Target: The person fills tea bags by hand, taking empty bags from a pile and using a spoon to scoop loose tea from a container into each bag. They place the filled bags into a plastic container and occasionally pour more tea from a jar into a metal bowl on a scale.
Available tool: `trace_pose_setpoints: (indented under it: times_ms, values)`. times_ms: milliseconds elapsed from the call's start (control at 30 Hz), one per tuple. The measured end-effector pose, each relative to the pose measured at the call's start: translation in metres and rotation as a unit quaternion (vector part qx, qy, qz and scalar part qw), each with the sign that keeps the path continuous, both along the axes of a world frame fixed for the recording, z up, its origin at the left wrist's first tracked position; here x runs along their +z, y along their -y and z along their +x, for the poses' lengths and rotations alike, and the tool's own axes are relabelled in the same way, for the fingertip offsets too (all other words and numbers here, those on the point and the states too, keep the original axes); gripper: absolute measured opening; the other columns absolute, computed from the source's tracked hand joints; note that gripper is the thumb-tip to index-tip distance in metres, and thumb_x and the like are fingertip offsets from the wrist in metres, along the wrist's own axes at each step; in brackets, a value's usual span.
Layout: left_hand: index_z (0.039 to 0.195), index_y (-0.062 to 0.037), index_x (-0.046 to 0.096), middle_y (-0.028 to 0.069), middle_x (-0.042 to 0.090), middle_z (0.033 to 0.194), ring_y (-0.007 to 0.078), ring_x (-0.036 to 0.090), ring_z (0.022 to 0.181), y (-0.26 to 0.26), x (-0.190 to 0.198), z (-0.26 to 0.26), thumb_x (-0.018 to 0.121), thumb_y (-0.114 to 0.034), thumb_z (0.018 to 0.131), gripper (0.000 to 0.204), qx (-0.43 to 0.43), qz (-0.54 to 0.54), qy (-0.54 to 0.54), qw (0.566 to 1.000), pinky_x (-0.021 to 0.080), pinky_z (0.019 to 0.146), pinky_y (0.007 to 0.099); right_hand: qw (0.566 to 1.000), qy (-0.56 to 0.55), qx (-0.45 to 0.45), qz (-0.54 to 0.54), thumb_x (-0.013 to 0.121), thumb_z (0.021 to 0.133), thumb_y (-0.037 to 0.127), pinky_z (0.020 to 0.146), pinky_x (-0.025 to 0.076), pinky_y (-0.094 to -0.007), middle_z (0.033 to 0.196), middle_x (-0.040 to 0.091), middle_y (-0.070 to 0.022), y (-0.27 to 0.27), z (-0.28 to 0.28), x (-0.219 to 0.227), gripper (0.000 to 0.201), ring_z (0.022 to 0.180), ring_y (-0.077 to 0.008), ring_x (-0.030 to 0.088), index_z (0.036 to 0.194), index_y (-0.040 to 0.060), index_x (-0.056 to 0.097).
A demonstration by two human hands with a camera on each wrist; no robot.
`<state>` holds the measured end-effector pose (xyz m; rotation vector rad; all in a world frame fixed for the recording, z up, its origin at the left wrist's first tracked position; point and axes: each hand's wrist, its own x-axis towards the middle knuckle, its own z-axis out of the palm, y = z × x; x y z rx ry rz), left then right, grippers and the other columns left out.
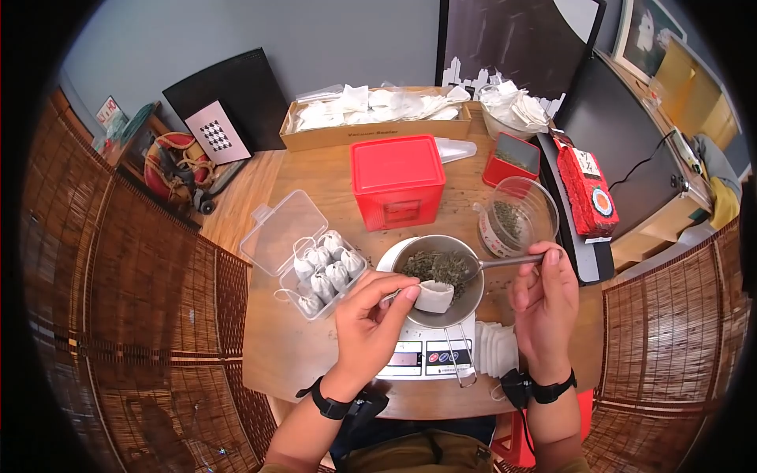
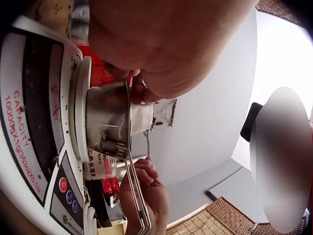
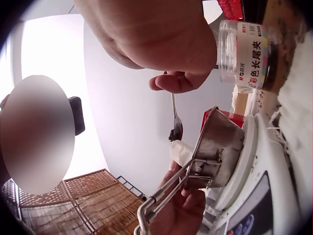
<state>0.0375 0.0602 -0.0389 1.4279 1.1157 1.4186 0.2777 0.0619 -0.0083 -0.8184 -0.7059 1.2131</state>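
My left hand pinches a small white drawstring tea bag over the near side of a metal pan. Dried green-brown leaves fill the pan, which stands on a white kitchen scale. My right hand grips the handle of a metal spoon at the pan's right. In the right wrist view the spoon carries dark leaves just over the mouth of the tea bag. The pan's folding wire handle sticks out towards me.
Left stands an open clear plastic box of filled bags. Behind the pan is a red tin; at right, a clear jar with leaves and a red packet. Flat white bags lie beside the scale. A carton stands behind.
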Motion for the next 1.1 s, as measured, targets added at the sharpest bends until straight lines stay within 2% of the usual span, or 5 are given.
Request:
trace_pose_setpoints:
  times_ms: [67, 133, 867, 933, 1100]
  values:
    - [0.113, 0.0034, 0.080, 0.0087, 0.075, 0.108, 0.0114, 0.065, 0.095, -0.0013, -0.0018, -0.0001, 0.077, 0.002, 0.101, 0.013, 0.002, 0.004, -0.007, 1.000, 0.049, 0.080, 0.0244, 1.000, 0.004, 0.008, 0.001, 0.051, 0.120, 0.033, 0.057, 0.046, -0.0261, 0.096, 0.066, -0.0051, 0.0003, -0.0005, -0.0001, 0.030, 0.062, -0.0106, 0.058, 0.125, 0.0051, 0.061]
    - [0.111, -0.0029, 0.084, 0.0042, 0.078, 0.103, 0.0080, 0.059, 0.085, -0.0027, -0.0043, 0.0008, 0.080, -0.004, 0.099, 0.012, 0.014, 0.023, -0.002, 1.000, 0.038, 0.061, 0.0222, 1.000, -0.002, 0.019, 0.007, 0.050, 0.120, 0.032, 0.057, 0.046, -0.0261, 0.098, 0.066, -0.0055, 0.0008, -0.0011, -0.0006, 0.030, 0.063, -0.0108, 0.059, 0.126, 0.0050, 0.060]
    - [0.116, -0.0032, 0.083, 0.0022, 0.077, 0.108, 0.0015, 0.054, 0.079, -0.0011, -0.0042, 0.0019, 0.079, -0.005, 0.101, 0.015, 0.014, -0.010, 0.061, 0.998, 0.038, 0.064, 0.0181, 0.995, 0.020, 0.069, 0.075, 0.046, 0.121, 0.032, 0.062, 0.048, -0.0287, 0.106, 0.062, -0.0074, 0.0047, -0.0002, -0.0039, 0.028, 0.068, -0.0127, 0.059, 0.129, 0.0065, 0.055]
    - [0.116, 0.0034, 0.080, 0.0111, 0.077, 0.111, 0.0126, 0.068, 0.099, 0.0007, -0.0006, 0.0002, 0.075, 0.003, 0.102, 0.015, 0.005, -0.031, 0.045, 0.999, 0.052, 0.085, 0.0252, 0.993, 0.025, 0.073, 0.094, 0.045, 0.121, 0.032, 0.062, 0.048, -0.0290, 0.107, 0.062, -0.0079, 0.0047, 0.0000, -0.0044, 0.029, 0.068, -0.0129, 0.060, 0.129, 0.0054, 0.055]
    - [0.115, 0.0034, 0.080, 0.0119, 0.077, 0.112, 0.0135, 0.069, 0.100, 0.0009, 0.0010, 0.0006, 0.075, 0.003, 0.102, 0.014, 0.004, -0.033, 0.047, 0.998, 0.053, 0.086, 0.0258, 0.989, 0.036, 0.077, 0.124, 0.044, 0.122, 0.031, 0.061, 0.049, -0.0287, 0.108, 0.061, -0.0087, 0.0038, 0.0004, -0.0072, 0.030, 0.067, -0.0133, 0.060, 0.128, 0.0037, 0.055]
